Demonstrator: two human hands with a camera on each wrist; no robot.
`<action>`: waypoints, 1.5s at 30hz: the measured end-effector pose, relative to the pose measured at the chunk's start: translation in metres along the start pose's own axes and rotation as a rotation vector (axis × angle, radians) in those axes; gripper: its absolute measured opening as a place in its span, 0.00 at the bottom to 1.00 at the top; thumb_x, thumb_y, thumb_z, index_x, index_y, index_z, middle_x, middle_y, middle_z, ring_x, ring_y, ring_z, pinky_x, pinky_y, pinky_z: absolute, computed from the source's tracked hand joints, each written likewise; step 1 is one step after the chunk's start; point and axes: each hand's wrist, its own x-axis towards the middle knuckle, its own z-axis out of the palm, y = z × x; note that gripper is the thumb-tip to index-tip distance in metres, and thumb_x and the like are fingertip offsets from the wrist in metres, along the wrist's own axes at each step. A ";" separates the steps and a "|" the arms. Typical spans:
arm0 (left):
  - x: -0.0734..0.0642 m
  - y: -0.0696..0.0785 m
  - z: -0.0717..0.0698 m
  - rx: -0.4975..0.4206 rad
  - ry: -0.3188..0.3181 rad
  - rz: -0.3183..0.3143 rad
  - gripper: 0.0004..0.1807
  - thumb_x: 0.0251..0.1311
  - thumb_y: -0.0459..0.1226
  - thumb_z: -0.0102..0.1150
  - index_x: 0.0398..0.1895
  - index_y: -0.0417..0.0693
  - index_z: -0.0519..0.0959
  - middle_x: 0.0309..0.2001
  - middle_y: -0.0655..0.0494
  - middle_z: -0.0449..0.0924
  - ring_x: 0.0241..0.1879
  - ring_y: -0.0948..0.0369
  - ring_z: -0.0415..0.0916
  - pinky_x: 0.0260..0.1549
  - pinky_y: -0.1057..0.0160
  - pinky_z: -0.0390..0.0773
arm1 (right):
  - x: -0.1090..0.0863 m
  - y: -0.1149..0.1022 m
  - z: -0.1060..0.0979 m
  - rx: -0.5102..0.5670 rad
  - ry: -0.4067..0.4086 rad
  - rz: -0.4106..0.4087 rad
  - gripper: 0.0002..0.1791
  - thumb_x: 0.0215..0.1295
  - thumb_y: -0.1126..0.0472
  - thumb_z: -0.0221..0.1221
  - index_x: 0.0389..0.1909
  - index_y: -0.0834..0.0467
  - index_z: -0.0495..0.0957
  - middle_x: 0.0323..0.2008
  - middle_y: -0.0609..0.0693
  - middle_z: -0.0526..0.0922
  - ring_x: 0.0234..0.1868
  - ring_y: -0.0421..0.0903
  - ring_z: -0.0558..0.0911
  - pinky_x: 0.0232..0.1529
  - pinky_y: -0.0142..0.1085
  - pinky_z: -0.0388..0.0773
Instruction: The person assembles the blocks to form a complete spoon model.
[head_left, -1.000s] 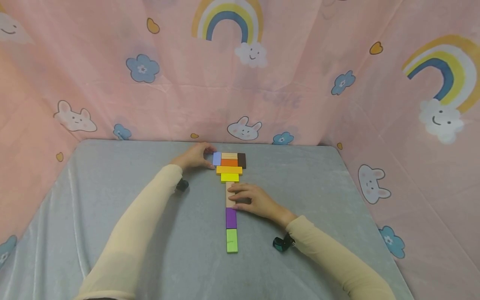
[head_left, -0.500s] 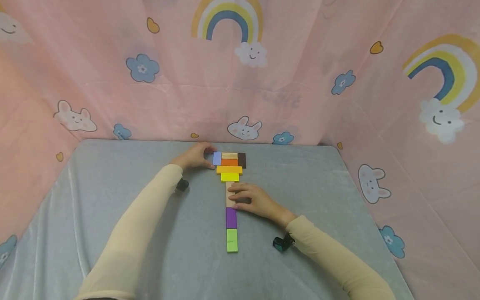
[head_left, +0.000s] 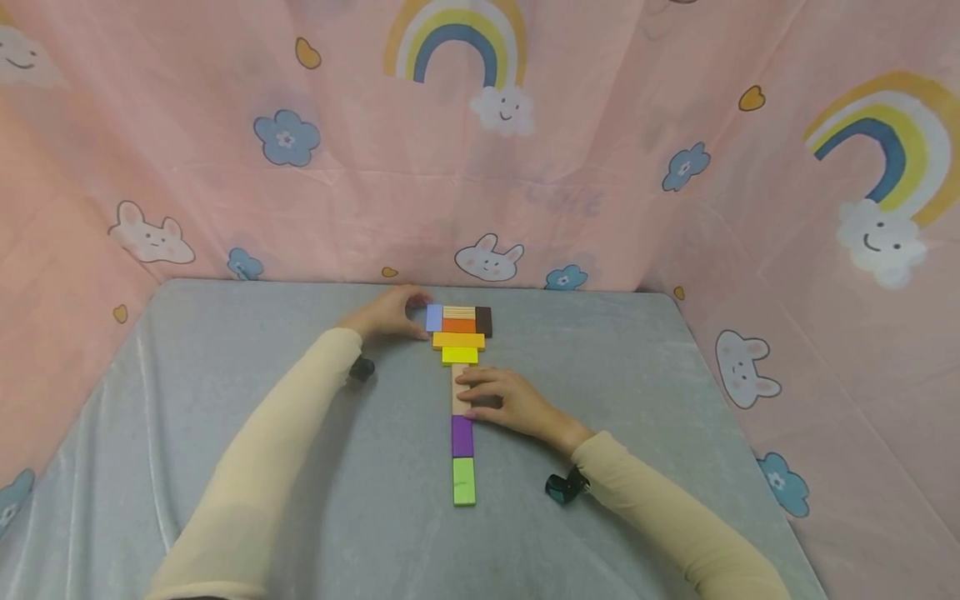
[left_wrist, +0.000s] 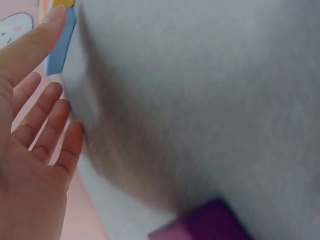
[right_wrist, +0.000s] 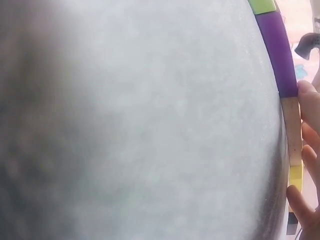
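Observation:
Flat toy blocks form a long-handled shape on the cloth. At its far end, my left hand (head_left: 386, 314) touches the light-blue block (head_left: 433, 317), thumb and fingertips at its left side. In the left wrist view the thumb overlaps that block, the other fingers loosely extended. My right hand (head_left: 517, 404) rests its fingertips on the plain wooden block (head_left: 456, 404) in the stem, partly covering it. A purple block (head_left: 462, 437) and a green block (head_left: 464, 481) continue the stem toward me. A yellow block (head_left: 459, 356) and a wider orange-yellow block (head_left: 458, 340) lie crosswise above it.
Between the light-blue block and a dark brown block (head_left: 483, 322) lie an orange-red block (head_left: 459, 326) and thin wooden strips (head_left: 459, 312). Grey-blue cloth (head_left: 615, 358) covers the table. A pink printed curtain (head_left: 600, 200) hangs behind and at both sides.
The left wrist and sleeve have shifted very slightly to the left. The blocks and the right hand stay where they were.

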 end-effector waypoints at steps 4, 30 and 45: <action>-0.009 0.000 -0.008 -0.015 0.016 -0.010 0.39 0.50 0.42 0.75 0.66 0.48 0.70 0.65 0.48 0.74 0.67 0.50 0.69 0.70 0.46 0.67 | 0.000 0.000 0.000 0.006 -0.002 0.010 0.19 0.62 0.52 0.67 0.53 0.50 0.84 0.63 0.45 0.80 0.67 0.46 0.76 0.70 0.49 0.70; -0.133 -0.066 -0.049 0.002 0.079 0.011 0.35 0.54 0.42 0.73 0.64 0.40 0.72 0.62 0.39 0.74 0.64 0.41 0.69 0.66 0.38 0.67 | -0.001 0.000 0.001 0.015 0.013 0.000 0.18 0.60 0.53 0.69 0.51 0.52 0.85 0.62 0.46 0.81 0.66 0.46 0.77 0.69 0.48 0.72; -0.157 -0.093 -0.032 -0.087 0.174 -0.005 0.29 0.56 0.46 0.70 0.60 0.46 0.77 0.61 0.43 0.76 0.66 0.43 0.67 0.68 0.35 0.60 | -0.001 0.001 0.002 0.005 0.013 -0.004 0.18 0.61 0.54 0.68 0.52 0.52 0.85 0.62 0.46 0.80 0.66 0.46 0.77 0.69 0.47 0.72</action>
